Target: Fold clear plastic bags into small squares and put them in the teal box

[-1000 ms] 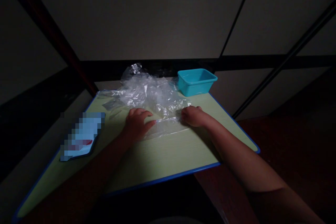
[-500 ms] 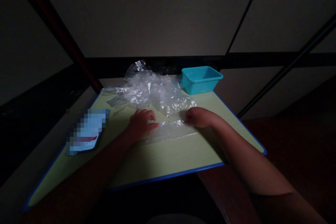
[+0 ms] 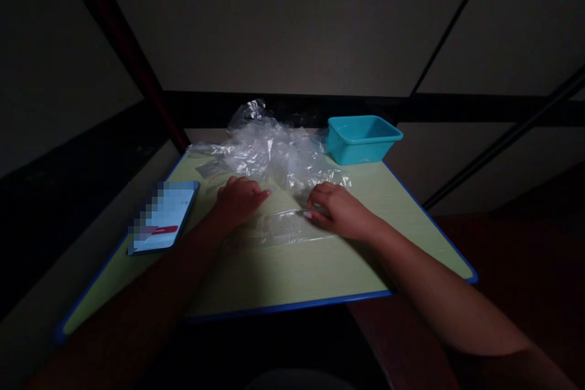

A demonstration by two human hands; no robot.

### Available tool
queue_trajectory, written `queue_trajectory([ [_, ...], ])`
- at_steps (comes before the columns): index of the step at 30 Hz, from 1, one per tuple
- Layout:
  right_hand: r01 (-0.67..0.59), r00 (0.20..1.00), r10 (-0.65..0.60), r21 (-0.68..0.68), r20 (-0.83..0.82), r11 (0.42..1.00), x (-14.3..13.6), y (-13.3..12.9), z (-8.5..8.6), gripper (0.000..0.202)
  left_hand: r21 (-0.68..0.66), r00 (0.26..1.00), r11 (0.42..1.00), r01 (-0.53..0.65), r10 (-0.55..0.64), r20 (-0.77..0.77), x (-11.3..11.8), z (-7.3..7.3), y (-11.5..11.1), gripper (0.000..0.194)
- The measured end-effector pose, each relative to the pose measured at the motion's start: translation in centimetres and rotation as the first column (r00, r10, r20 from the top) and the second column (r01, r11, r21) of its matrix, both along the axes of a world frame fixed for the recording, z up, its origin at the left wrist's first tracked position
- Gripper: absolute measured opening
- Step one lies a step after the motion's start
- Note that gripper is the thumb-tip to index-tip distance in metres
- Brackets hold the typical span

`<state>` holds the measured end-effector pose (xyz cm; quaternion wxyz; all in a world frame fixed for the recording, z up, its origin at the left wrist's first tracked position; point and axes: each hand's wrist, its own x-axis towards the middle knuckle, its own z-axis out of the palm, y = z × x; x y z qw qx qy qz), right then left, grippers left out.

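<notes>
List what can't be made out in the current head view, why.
Head view:
- Phone: part of its screen pixelated, unreadable.
- Tub: floor hidden by its front wall.
- Plastic pile: folds and glare hide its underside.
- Right hand: grip on flat plastic unclear in dim light.
- Right arm: cut off by bottom edge.

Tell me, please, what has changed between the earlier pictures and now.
The left hand has moved left and forward, its thumb now off the flat clear plastic. The right hand has shifted left along that plastic, and its pinch has opened, thumb and fingers apart. The crumpled plastic, teal tub and phone stayed put.
</notes>
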<state>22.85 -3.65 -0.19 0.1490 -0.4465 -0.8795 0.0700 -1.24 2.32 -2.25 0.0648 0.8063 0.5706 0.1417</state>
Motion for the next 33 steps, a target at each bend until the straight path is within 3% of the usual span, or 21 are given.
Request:
queue_trajectory([
  [3,-0.111,0.994,0.112,-0.045,0.019,0.993,-0.8,-0.7,-0.5,0.027,-0.030,0.998,0.999,-0.030,0.028,-0.049,0.2,0.1,-0.2,0.037],
  [7,-0.205,0.976,0.214,-0.208,0.024,0.956,-1.3,-1.2,-1.0,0.057,-0.088,0.998,0.996,0.025,-0.030,-0.059,0.3,0.2,-0.2,0.039],
  [12,-0.186,0.966,0.237,-0.362,0.102,0.913,-1.4,-1.3,-1.1,0.073,-0.069,0.971,0.972,0.223,-0.228,-0.069,-1.3,0.7,0.9,0.042],
  [15,-0.169,0.965,0.232,-0.383,0.125,0.908,-1.4,-1.3,-1.2,0.073,-0.114,0.966,0.964,0.240,-0.248,-0.070,-2.5,0.9,1.7,0.039],
  [20,-0.185,0.967,0.235,-0.354,0.101,0.917,-1.2,-1.1,-1.3,0.069,-0.135,0.941,0.932,0.337,-0.338,0.018,-2.7,0.6,1.7,0.032],
  [26,-0.124,0.991,0.132,-0.196,0.025,0.973,-0.5,-0.5,-1.2,0.051,-0.142,0.905,0.894,0.424,-0.424,0.036,-1.6,0.1,0.4,0.036],
  [33,-0.039,0.999,0.037,-0.064,-0.022,0.997,0.9,0.7,-1.0,0.029,-0.145,0.897,0.886,0.440,-0.427,0.114,-0.7,0.1,0.2,0.039],
])
